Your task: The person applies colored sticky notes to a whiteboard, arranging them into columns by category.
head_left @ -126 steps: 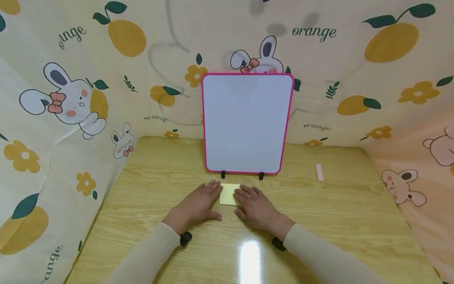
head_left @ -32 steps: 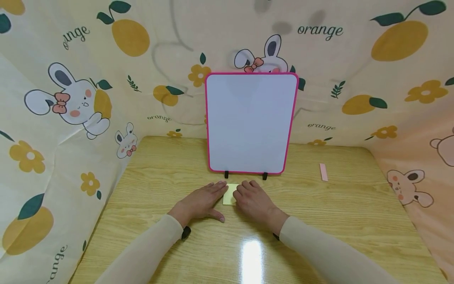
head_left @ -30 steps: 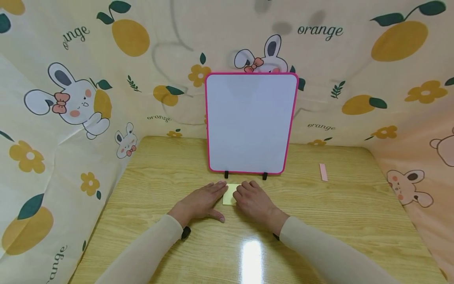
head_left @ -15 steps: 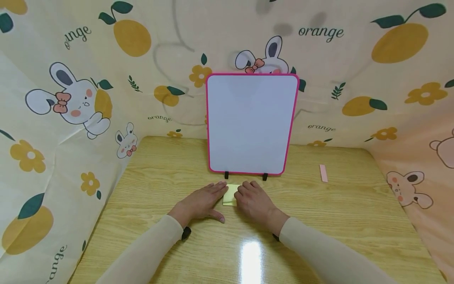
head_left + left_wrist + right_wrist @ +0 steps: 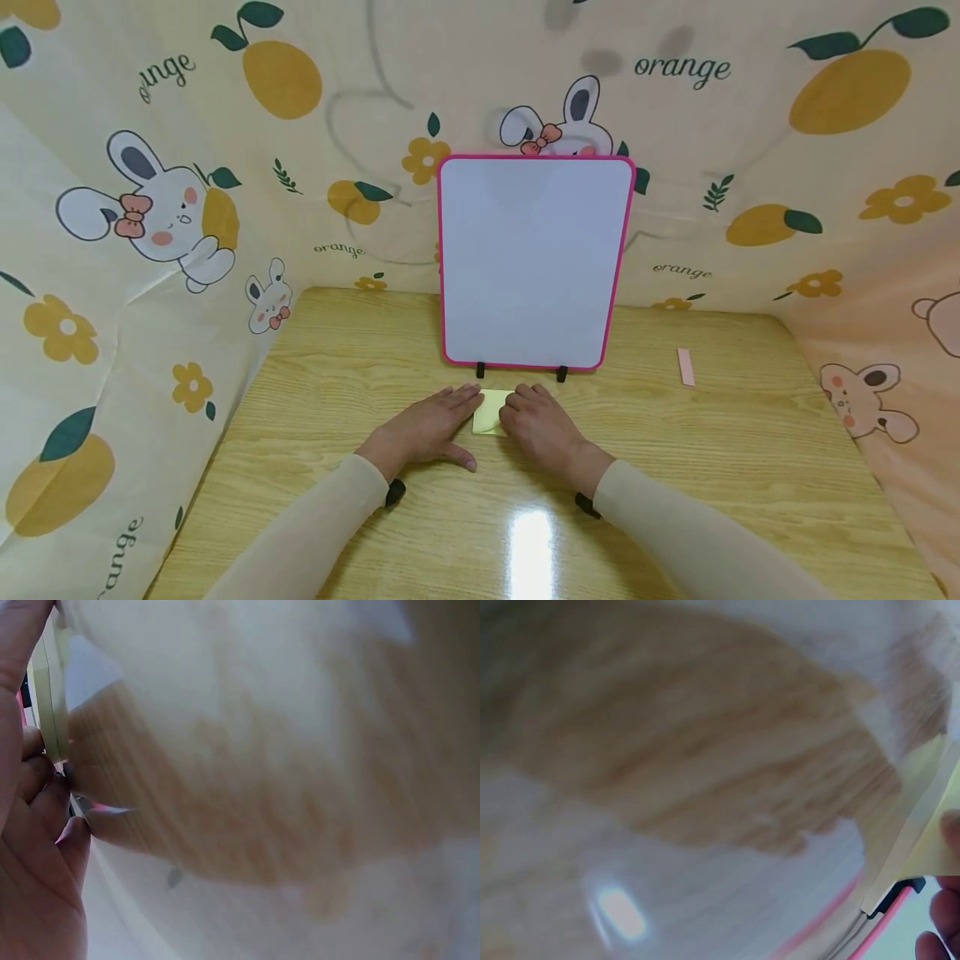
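Yellow paper (image 5: 490, 410) (partly) in right grip (image 5: 542, 427)

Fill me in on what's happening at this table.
Someone is handling a pale yellow square of paper on the wood-grain table. Their left hand rests on its left side, while their right hand pinches its right side, where it looks slightly raised. Just beyond stands a white rectangular board with a pink rim; a pale pink narrow strip lies untouched to the right.
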A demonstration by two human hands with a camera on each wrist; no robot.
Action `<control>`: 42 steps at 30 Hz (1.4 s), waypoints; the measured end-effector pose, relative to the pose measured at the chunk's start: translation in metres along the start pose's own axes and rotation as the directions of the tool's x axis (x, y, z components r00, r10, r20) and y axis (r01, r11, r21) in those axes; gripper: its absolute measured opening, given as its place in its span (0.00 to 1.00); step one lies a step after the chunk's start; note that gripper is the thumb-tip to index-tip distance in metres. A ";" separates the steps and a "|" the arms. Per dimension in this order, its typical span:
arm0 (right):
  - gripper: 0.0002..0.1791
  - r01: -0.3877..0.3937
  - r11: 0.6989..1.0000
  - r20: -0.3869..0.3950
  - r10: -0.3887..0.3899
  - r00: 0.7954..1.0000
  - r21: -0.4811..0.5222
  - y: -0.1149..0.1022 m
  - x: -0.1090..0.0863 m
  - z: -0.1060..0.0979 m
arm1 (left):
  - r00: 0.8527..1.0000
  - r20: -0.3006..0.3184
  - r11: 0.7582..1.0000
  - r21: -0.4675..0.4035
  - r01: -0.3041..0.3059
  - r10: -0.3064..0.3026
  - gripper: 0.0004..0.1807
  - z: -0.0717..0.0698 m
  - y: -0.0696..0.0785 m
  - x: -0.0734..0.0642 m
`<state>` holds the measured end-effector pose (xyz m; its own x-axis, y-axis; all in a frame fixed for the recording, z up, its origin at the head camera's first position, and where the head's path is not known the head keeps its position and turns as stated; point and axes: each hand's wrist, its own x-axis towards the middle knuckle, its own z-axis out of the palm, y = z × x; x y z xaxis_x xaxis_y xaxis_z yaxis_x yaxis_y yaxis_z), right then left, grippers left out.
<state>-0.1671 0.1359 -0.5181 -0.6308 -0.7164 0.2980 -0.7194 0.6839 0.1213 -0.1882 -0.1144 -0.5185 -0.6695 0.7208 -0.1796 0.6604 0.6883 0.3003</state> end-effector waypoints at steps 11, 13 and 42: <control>0.06 -0.032 0.999 -0.007 0.033 0.999 0.033 0.003 0.002 0.001 | 1.000 0.011 1.000 -0.004 0.015 -0.015 0.65 0.001 0.000 0.001; 0.06 -0.027 0.999 0.005 0.027 1.000 0.021 0.004 0.001 0.001 | 1.000 0.010 1.000 -0.006 0.016 -0.016 0.64 0.000 0.000 0.001; 0.08 0.018 0.997 -0.002 -0.019 1.000 -0.075 0.012 0.007 0.005 | 0.999 -0.020 0.999 -0.022 0.030 -0.030 0.64 0.003 0.001 -0.003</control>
<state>-0.1813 0.1382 -0.5196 -0.6169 -0.7288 0.2972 -0.7069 0.6790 0.1979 -0.1846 -0.1153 -0.5210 -0.6957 0.6980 -0.1697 0.6326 0.7073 0.3156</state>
